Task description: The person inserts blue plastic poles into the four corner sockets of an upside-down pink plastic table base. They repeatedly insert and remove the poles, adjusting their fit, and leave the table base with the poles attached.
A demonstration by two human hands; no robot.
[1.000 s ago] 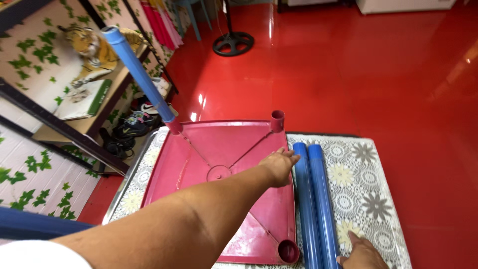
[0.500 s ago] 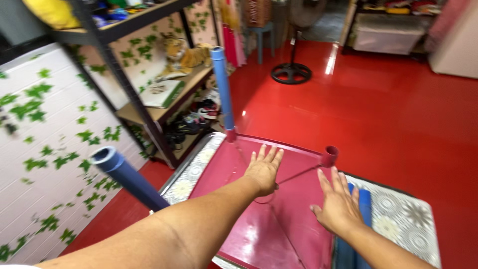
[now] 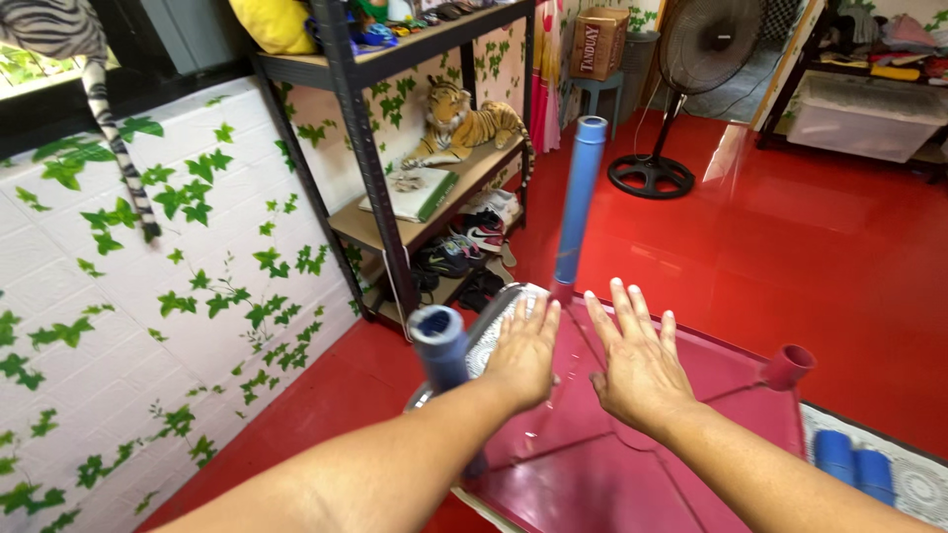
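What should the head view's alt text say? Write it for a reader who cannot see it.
Two bare hands, left hand and right hand, spread flat over an upturned pink plastic table with two blue legs fitted, on a red floor.

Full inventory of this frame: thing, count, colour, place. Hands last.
upturned plastic stool: 1, dark pink, on the floor under both hands
fitted leg tubes: 2, blue, standing in the stool's far and near-left corners
empty leg socket: 1, dark pink, right corner of the stool
loose leg tubes: 2, blue, lying on the mat at right
patterned mat: 1, white and grey, beneath the stool
metal shelf rack: 1, black, against the leaf-patterned wall
plush tiger: 1, orange striped, on the shelf
shoes: several, mixed colours, bottom shelf
pedestal fan: 1, black, far floor
left hand: open, flat over the stool
right hand: open, flat over the stool
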